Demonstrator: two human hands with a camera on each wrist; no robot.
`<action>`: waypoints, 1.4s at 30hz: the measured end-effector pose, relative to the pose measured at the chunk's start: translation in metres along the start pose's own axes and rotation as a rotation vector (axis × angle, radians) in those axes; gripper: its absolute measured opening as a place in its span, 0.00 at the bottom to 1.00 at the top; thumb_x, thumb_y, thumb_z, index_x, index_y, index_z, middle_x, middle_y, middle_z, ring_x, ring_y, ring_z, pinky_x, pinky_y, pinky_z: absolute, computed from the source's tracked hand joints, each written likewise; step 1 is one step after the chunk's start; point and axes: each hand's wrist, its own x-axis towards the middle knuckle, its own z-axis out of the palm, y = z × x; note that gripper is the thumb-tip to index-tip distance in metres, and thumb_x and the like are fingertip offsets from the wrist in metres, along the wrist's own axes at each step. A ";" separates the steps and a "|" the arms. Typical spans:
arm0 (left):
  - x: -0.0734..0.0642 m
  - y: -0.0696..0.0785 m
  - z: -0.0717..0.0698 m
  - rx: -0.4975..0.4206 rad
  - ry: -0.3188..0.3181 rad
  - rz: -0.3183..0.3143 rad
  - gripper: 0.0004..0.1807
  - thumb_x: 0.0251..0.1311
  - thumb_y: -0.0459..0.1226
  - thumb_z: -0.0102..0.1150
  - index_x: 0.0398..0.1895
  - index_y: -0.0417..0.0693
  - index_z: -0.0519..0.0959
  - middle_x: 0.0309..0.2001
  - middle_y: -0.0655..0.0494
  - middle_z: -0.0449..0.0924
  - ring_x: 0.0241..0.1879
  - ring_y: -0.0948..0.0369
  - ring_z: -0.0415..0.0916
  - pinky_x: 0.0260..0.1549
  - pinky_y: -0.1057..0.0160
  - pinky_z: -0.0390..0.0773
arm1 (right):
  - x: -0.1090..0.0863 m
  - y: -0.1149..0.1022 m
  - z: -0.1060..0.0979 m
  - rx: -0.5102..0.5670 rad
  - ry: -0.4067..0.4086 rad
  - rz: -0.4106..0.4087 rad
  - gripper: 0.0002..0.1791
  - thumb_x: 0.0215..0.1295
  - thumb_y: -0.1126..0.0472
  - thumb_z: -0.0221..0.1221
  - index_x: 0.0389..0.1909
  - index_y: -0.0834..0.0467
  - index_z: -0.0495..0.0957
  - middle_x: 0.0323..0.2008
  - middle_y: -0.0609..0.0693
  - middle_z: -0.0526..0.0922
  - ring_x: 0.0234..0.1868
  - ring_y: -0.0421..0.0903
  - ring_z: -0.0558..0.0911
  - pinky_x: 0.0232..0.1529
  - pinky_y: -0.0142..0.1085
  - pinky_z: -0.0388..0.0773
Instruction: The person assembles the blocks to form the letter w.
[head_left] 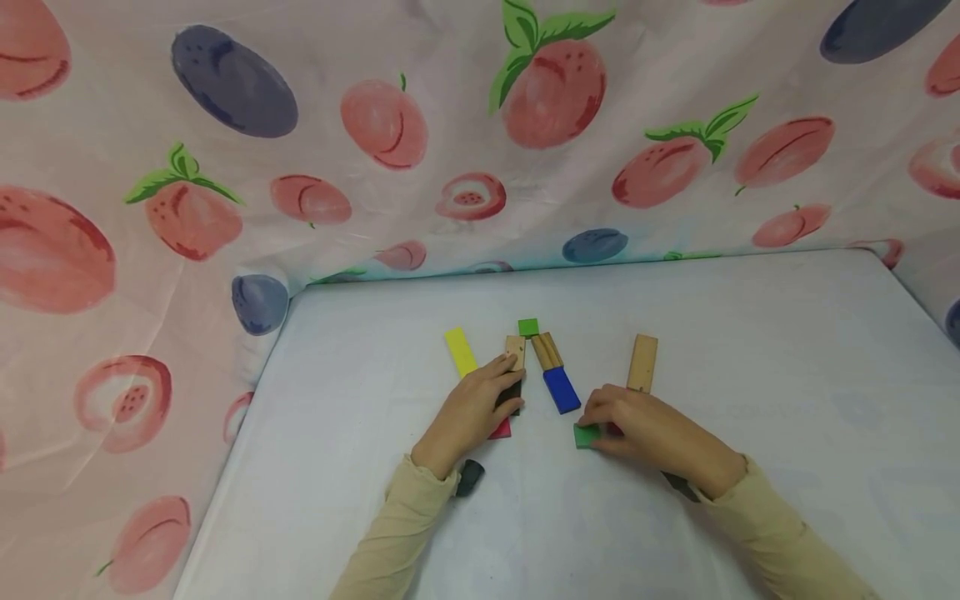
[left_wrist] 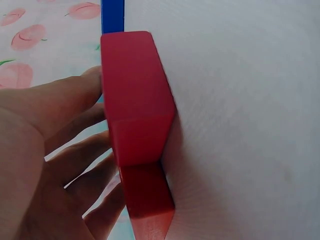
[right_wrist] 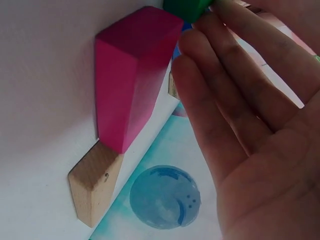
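Observation:
My right hand [head_left: 648,429] pinches a small green block [head_left: 587,436] between thumb and fingertips at its near left. Below that palm, the right wrist view shows a magenta block [right_wrist: 127,75] with a wooden block [right_wrist: 95,182] at its end. My left hand [head_left: 468,412] rests over another row, its fingers touching a wooden block [head_left: 515,346] and its thumb beside a dark block [head_left: 512,398]. Partly covered by it are a yellow block [head_left: 461,350] and a red block [head_left: 501,429]. Two red blocks, one nearer [left_wrist: 137,80], stand beside its loosely spread fingers in the left wrist view.
Between the hands lie a blue block [head_left: 562,390] and narrow wooden pieces [head_left: 547,351]. Another green block [head_left: 528,327] sits at the far end. The white table [head_left: 787,367] meets a fruit-patterned cloth [head_left: 465,108] at the back and left.

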 end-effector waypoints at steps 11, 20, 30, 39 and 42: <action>-0.001 0.002 -0.002 -0.005 0.001 0.001 0.26 0.68 0.44 0.60 0.66 0.44 0.75 0.73 0.50 0.65 0.74 0.55 0.59 0.72 0.53 0.62 | 0.004 0.001 0.003 -0.032 0.060 -0.015 0.10 0.53 0.68 0.72 0.38 0.58 0.88 0.36 0.44 0.82 0.37 0.38 0.80 0.37 0.32 0.82; -0.001 0.002 -0.002 -0.008 -0.012 -0.008 0.26 0.68 0.44 0.61 0.66 0.44 0.75 0.73 0.51 0.64 0.74 0.56 0.58 0.72 0.53 0.61 | 0.007 0.005 0.006 -0.045 0.074 -0.007 0.10 0.53 0.68 0.72 0.38 0.59 0.88 0.36 0.45 0.83 0.37 0.38 0.80 0.37 0.31 0.82; -0.001 0.002 -0.002 -0.010 -0.004 -0.002 0.26 0.67 0.44 0.61 0.66 0.44 0.75 0.73 0.50 0.64 0.74 0.55 0.59 0.72 0.53 0.62 | 0.007 0.006 0.007 -0.063 0.100 -0.022 0.11 0.54 0.67 0.72 0.39 0.59 0.88 0.38 0.46 0.82 0.38 0.39 0.81 0.38 0.32 0.82; -0.001 0.001 -0.002 -0.007 0.002 0.005 0.26 0.67 0.43 0.61 0.66 0.44 0.75 0.73 0.50 0.65 0.74 0.55 0.59 0.72 0.53 0.62 | 0.003 0.003 0.000 -0.056 0.098 0.030 0.12 0.54 0.64 0.73 0.41 0.57 0.87 0.41 0.47 0.82 0.42 0.41 0.80 0.42 0.36 0.84; -0.001 0.001 -0.002 -0.008 0.005 0.008 0.26 0.67 0.43 0.61 0.66 0.44 0.75 0.73 0.49 0.65 0.74 0.55 0.59 0.72 0.53 0.62 | 0.000 0.003 -0.003 -0.073 0.087 0.071 0.15 0.53 0.61 0.74 0.43 0.57 0.86 0.44 0.48 0.82 0.46 0.45 0.80 0.45 0.40 0.85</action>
